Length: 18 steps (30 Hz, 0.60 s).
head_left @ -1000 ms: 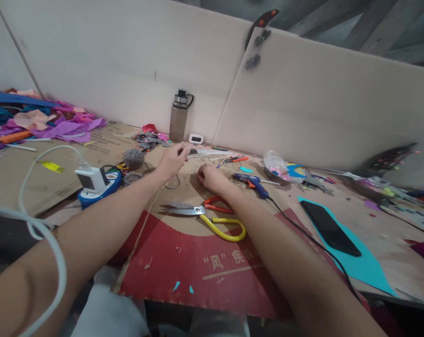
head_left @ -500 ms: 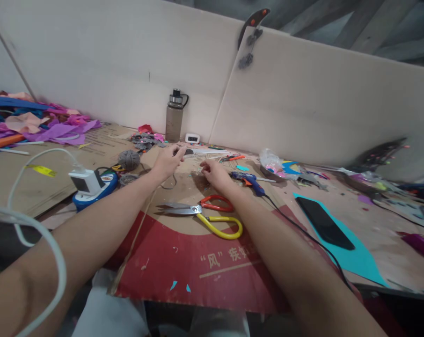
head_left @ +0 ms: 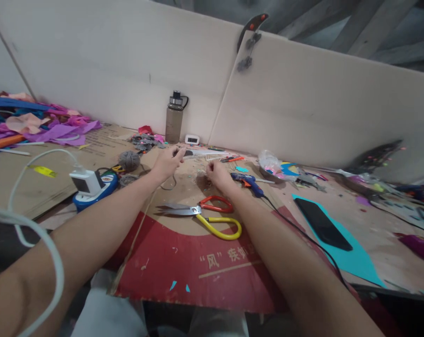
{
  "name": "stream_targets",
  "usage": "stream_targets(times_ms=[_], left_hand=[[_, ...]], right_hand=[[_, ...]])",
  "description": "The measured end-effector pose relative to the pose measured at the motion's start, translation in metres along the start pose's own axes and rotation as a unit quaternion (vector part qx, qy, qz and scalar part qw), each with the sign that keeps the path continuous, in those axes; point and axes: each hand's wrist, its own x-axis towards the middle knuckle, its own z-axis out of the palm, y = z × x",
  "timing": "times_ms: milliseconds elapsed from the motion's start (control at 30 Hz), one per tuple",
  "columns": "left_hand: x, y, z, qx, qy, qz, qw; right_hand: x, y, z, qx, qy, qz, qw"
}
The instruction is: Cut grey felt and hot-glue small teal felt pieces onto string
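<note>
My left hand (head_left: 167,164) is closed over the cardboard, its fingertips pinching a small dark flat piece (head_left: 188,153) that juts out to the right. A thin grey strand of yarn (head_left: 173,182) curls below this hand. To the right, my right hand (head_left: 218,174) is closed, thumb and fingers together; whatever they may hold is too small to make out. Between my forearms lie scissors (head_left: 198,210) with one red and one yellow handle, blades pointing left. A blue glue gun (head_left: 249,181) rests just right of my right hand.
A grey yarn ball (head_left: 128,160) and a blue power strip with a white charger (head_left: 87,181) sit left. Behind stand a water bottle (head_left: 174,119) and a small clock (head_left: 192,139). A phone (head_left: 322,224) lies on turquoise sheet at right, past the glue gun's cord (head_left: 296,224).
My right hand has shifted slightly right, away from my left, and its fingers have drawn together. My left hand has stayed nearly still.
</note>
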Motion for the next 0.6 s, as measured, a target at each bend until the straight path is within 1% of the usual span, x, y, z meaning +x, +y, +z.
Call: stream_targets(times_ms=[67, 167, 233, 300, 367, 433, 600], left_hand=[[0.0, 0.0, 0.0, 0.007, 0.0, -0.001, 1.0], [0.0, 0.001, 0.0, 0.007, -0.002, -0.004, 1.0], [-0.001, 0.001, 0.0, 0.005, -0.003, 0.0, 1.0], [-0.001, 0.0, 0.0, 0.005, -0.002, 0.005, 1.0], [-0.001, 0.0, 0.001, 0.003, -0.004, 0.005, 1.0], [-0.001, -0.001, 0.001, -0.001, -0.006, 0.003, 1.0], [-0.001, 0.0, 0.001, 0.005, -0.011, 0.011, 1.0]], right_hand=[[-0.001, 0.003, -0.001, 0.035, 0.011, 0.002, 0.999], [-0.002, 0.0, -0.002, 0.05, 0.01, -0.042, 0.998], [-0.001, -0.005, -0.002, 0.02, -0.015, -0.084, 0.996], [0.0, -0.009, -0.003, -0.041, -0.053, -0.112, 0.991], [0.002, -0.013, -0.003, -0.105, -0.079, -0.118, 0.984], [0.002, -0.018, -0.002, -0.14, -0.086, -0.112, 0.98], [-0.001, -0.027, 0.003, -0.156, -0.081, -0.099, 0.979]])
